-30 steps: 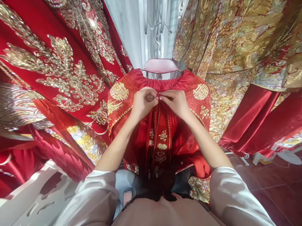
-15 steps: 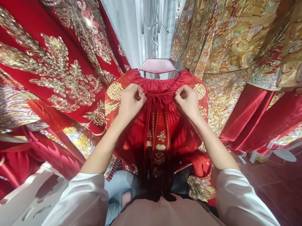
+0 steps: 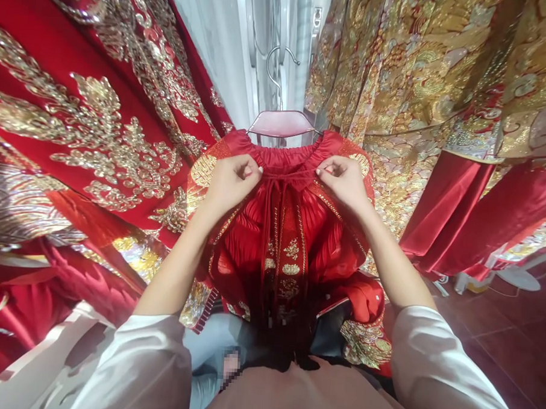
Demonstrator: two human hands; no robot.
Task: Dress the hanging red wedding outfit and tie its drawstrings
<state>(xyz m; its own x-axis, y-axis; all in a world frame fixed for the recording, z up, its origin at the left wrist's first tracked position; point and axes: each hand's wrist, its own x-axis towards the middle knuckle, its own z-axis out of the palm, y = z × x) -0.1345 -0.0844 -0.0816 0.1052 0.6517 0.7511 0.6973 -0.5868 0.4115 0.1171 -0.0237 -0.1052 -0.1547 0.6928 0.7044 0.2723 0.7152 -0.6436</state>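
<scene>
A red garment with gold embroidery (image 3: pixel 291 247) hangs from a pink hanger (image 3: pixel 283 124) in front of me. A thin red drawstring (image 3: pixel 287 176) runs across its gathered neckline, with its ends hanging down the front. My left hand (image 3: pixel 235 179) pinches the drawstring at the left of the neckline. On the right, my right hand (image 3: pixel 344 178) pinches its other side, so the cord is stretched between the two hands. The fingertips partly hide the cord where they grip it.
Red cloth with silver-gold beading (image 3: pixel 117 137) hangs close on the left. At the right hang gold embroidered garments (image 3: pixel 423 72) and red fabric (image 3: pixel 449 200). Behind the hanger's metal hook (image 3: pixel 273 78) are white bars and pale curtain. A tiled floor (image 3: pixel 497 353) shows at lower right.
The hanger and neckline sit slightly lower and further left in view. Both hands still pinch the drawstring; the loops at its middle look smaller and flatter.
</scene>
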